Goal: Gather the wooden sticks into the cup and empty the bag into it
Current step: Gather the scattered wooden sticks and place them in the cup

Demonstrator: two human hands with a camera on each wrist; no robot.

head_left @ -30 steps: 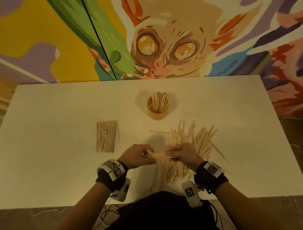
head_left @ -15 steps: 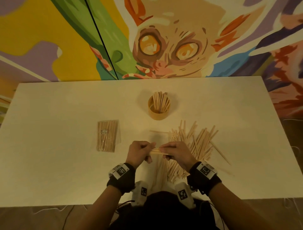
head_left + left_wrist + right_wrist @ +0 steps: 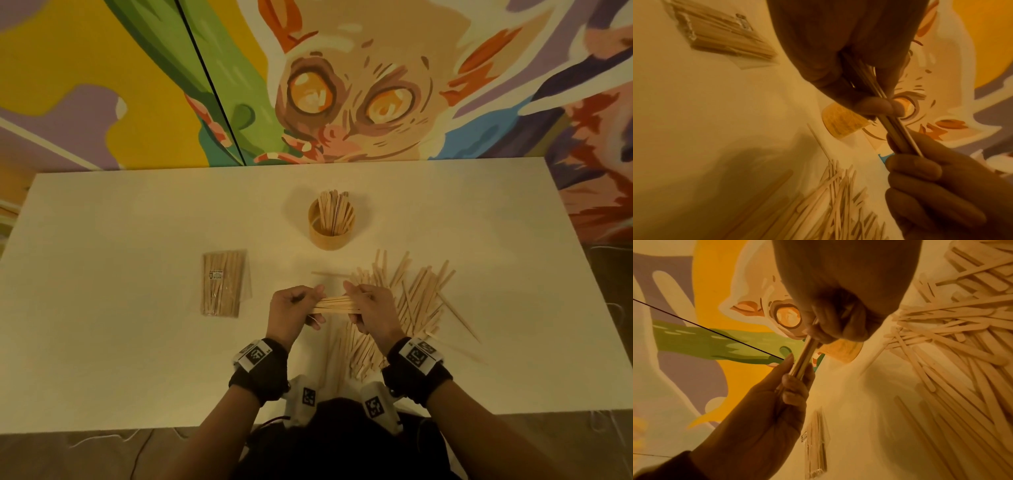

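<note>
Between both hands a small bundle of wooden sticks (image 3: 337, 305) lies level above the table; it shows too as the bundle (image 3: 898, 129) and the bundle (image 3: 804, 356). My left hand (image 3: 296, 308) grips its left end, my right hand (image 3: 371, 310) its right end. The round wooden cup (image 3: 331, 236) stands further back with several sticks upright in it. A loose pile of sticks (image 3: 411, 301) spreads on the table under and right of my right hand. The clear bag of sticks (image 3: 222, 283) lies flat to the left, sealed as far as I can see.
The white table (image 3: 137, 342) ends at a near edge close to my body. A thin skewer-like stick (image 3: 459, 317) lies apart at the pile's right. A painted mural wall (image 3: 308, 85) rises behind the table's far edge.
Both hands have lifted the bundle slightly off the table and drawn it a little away from my body. The cup, bag and pile have stayed put.
</note>
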